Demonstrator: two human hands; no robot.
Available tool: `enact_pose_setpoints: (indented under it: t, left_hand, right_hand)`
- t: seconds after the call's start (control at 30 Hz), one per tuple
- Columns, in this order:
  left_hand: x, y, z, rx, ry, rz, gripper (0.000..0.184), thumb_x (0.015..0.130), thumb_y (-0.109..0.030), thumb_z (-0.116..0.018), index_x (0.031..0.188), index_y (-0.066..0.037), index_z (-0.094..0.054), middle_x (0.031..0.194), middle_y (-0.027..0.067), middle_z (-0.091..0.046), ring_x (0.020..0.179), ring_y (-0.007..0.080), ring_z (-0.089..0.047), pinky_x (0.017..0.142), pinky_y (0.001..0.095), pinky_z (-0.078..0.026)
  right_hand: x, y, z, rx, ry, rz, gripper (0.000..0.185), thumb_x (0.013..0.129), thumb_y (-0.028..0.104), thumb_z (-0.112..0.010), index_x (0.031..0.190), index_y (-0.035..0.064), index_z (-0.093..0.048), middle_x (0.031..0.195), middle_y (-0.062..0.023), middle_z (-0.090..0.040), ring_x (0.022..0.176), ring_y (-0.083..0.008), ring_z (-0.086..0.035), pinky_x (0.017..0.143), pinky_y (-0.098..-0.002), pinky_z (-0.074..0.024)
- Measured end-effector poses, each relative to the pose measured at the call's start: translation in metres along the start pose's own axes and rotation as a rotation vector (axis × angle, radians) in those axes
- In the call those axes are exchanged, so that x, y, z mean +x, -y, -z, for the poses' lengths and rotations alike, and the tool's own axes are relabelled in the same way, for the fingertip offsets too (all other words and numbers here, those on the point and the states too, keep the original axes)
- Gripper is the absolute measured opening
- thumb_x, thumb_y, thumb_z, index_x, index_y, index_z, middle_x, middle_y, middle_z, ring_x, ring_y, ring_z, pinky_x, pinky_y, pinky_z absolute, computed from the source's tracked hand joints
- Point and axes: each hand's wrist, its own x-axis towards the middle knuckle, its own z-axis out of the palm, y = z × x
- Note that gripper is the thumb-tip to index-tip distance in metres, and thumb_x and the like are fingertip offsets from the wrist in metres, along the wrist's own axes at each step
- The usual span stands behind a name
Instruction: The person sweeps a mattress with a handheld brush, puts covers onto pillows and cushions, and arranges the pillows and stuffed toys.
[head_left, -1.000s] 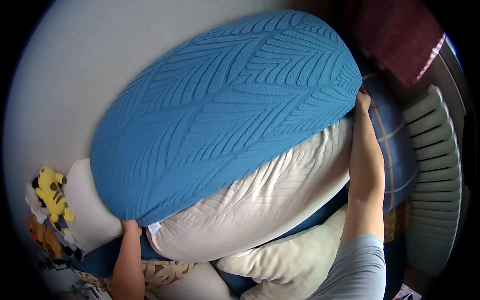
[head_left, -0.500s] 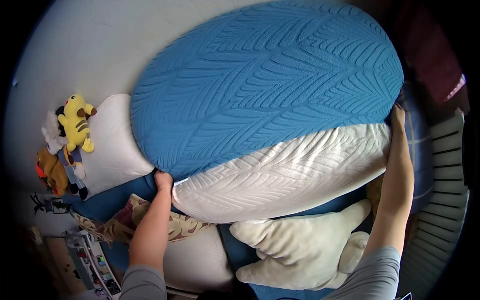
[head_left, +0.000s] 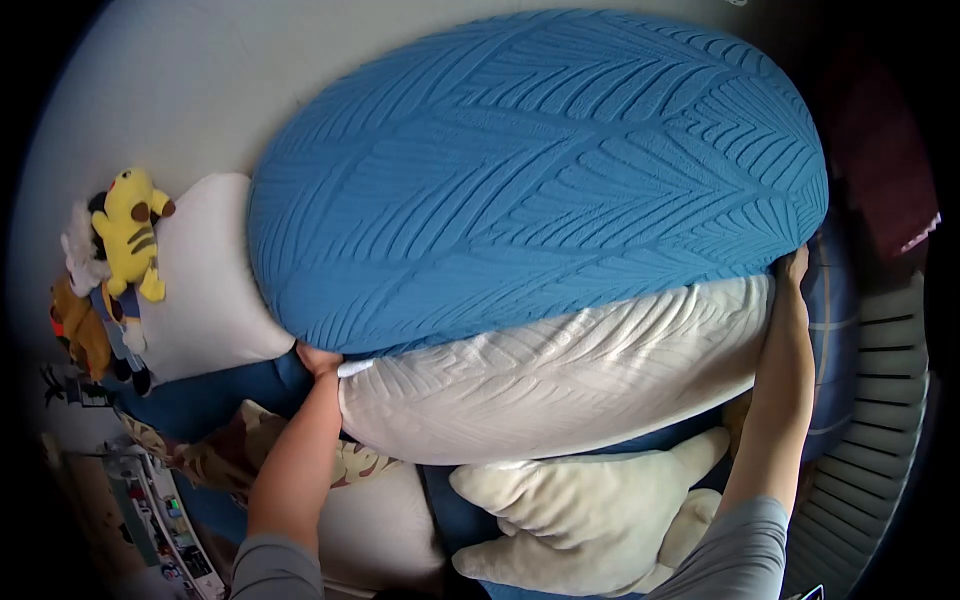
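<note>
A large oval cushion has a blue leaf-patterned upper side [head_left: 540,180] and a cream lower side [head_left: 560,380]. My left hand [head_left: 318,360] grips its lower left corner, where the two colours meet, beside a small white tag [head_left: 355,368]. At the far right end, my right hand [head_left: 795,266] grips the edge below the blue side. The fingertips of both hands are partly hidden by the fabric. The cushion is held stretched between them, its blue face towards the wall.
Plush toys, one a yellow toy [head_left: 130,230], lean by a white cushion [head_left: 205,290] at left. A cream plush pillow [head_left: 590,520] lies below on the blue seat. A white radiator [head_left: 880,400] and dark red curtain [head_left: 880,150] are at right.
Over the last second the view has shifted, and the cushion with both hands now sits further right, tilted less steeply. Both hands have kept their hold. More of the cream pillow shows.
</note>
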Motion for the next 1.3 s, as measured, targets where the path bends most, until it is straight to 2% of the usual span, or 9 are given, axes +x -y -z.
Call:
enact_pose_setpoints:
  t: [0.23, 0.4, 0.47, 0.57, 0.73, 0.9, 1.07, 1.13, 1.3]
  left_hand:
    - [-0.008, -0.036, -0.004, -0.270, -0.147, 0.140, 0.033, 0.073, -0.013, -0.076, 0.099, 0.006, -0.069, 0.103, 0.0133, -0.072, 0.089, 0.0221, -0.065, 0.080, 0.0342, -0.051]
    - [0.002, 0.009, -0.045, -0.890, -0.180, 0.325, 0.037, 0.072, -0.016, -0.077, 0.101, 0.006, -0.069, 0.104, 0.0184, -0.071, 0.091, 0.0283, -0.066, 0.080, 0.0377, -0.051]
    - [-0.004, -0.012, -0.029, -0.627, -0.177, 0.218, 0.038, 0.073, -0.018, -0.076, 0.102, 0.006, -0.068, 0.105, 0.0202, -0.070, 0.093, 0.0310, -0.066, 0.080, 0.0388, -0.051]
    - [-0.004, -0.023, -0.022, -0.486, -0.181, 0.181, 0.040, 0.073, -0.019, -0.076, 0.103, 0.006, -0.068, 0.105, 0.0224, -0.069, 0.095, 0.0341, -0.066, 0.081, 0.0399, -0.051]
    - [0.000, -0.009, -0.025, -0.403, -0.132, 0.203, 0.037, 0.074, -0.018, -0.073, 0.102, 0.006, -0.068, 0.107, 0.0234, -0.069, 0.097, 0.0356, -0.066, 0.082, 0.0411, -0.051]
    - [0.004, 0.004, -0.008, -0.383, 0.065, 0.182, 0.032, 0.079, -0.020, -0.068, 0.100, 0.005, -0.069, 0.106, 0.0248, -0.068, 0.092, 0.0367, -0.066, 0.080, 0.0430, -0.049]
    - [-0.023, -0.058, 0.071, -0.898, 0.249, 0.664, 0.018, 0.097, -0.017, -0.046, 0.108, -0.005, -0.055, 0.086, 0.0040, -0.057, 0.074, 0.0156, -0.056, 0.065, 0.0309, -0.046]
    - [-0.038, -0.068, 0.099, -0.758, 0.206, 0.632, 0.019, 0.097, -0.017, -0.048, 0.113, -0.006, -0.050, 0.093, 0.0050, -0.055, 0.091, 0.0168, -0.056, 0.081, 0.0322, -0.046]
    - [-0.057, -0.108, 0.129, -0.661, 0.289, -0.180, 0.006, 0.092, -0.005, -0.058, 0.095, -0.001, -0.054, 0.087, 0.0045, -0.059, 0.078, 0.0118, -0.054, 0.072, 0.0257, -0.045]
  right_hand:
    - [-0.044, 0.033, 0.017, 0.323, 0.377, 0.053, 0.052, 0.085, 0.021, -0.057, 0.130, -0.0050, -0.051, 0.127, -0.0214, -0.059, 0.114, -0.0307, -0.059, 0.093, -0.0393, -0.0466]
    - [-0.108, 0.171, 0.072, 0.504, 0.583, -0.304, 0.050, 0.081, 0.012, -0.058, 0.125, -0.0101, -0.050, 0.115, -0.0211, -0.062, 0.099, -0.0256, -0.062, 0.084, -0.0330, -0.0501]
    - [-0.116, 0.177, 0.061, 0.473, 0.593, -0.239, 0.050, 0.080, 0.013, -0.060, 0.123, -0.0111, -0.051, 0.114, -0.0226, -0.062, 0.098, -0.0269, -0.062, 0.082, -0.0337, -0.0501]
    - [-0.137, 0.178, 0.028, 0.037, 0.280, 0.000, 0.043, 0.080, 0.014, -0.060, 0.115, -0.0110, -0.054, 0.102, -0.0227, -0.064, 0.087, -0.0266, -0.063, 0.074, -0.0335, -0.0498]
    - [-0.207, 0.305, 0.060, 0.887, 0.325, -0.858, 0.019, 0.088, 0.015, -0.059, 0.098, -0.0008, -0.055, 0.074, -0.0143, -0.059, 0.052, -0.0169, -0.052, 0.038, -0.0305, -0.0350]
    - [-0.231, 0.260, 0.002, 1.236, 0.211, -0.799, 0.006, 0.093, 0.005, -0.051, 0.098, 0.0035, -0.047, 0.077, -0.0100, -0.055, 0.057, -0.0202, -0.058, 0.050, -0.0320, -0.0540]
    - [-0.241, 0.234, -0.039, 1.403, 0.165, -0.606, 0.001, 0.092, 0.003, -0.052, 0.092, 0.0025, -0.051, 0.077, -0.0094, -0.058, 0.060, -0.0195, -0.060, 0.057, -0.0316, -0.0565]
    - [-0.238, 0.228, -0.044, 1.429, 0.184, -0.591, 0.005, 0.092, 0.006, -0.052, 0.094, 0.0018, -0.052, 0.074, -0.0083, -0.058, 0.058, -0.0185, -0.059, 0.057, -0.0307, -0.0556]
    - [-0.232, 0.209, -0.065, 1.425, 0.194, -0.589, 0.011, 0.095, 0.012, -0.051, 0.097, 0.0015, -0.053, 0.078, -0.0072, -0.061, 0.061, -0.0165, -0.061, 0.058, -0.0292, -0.0547]
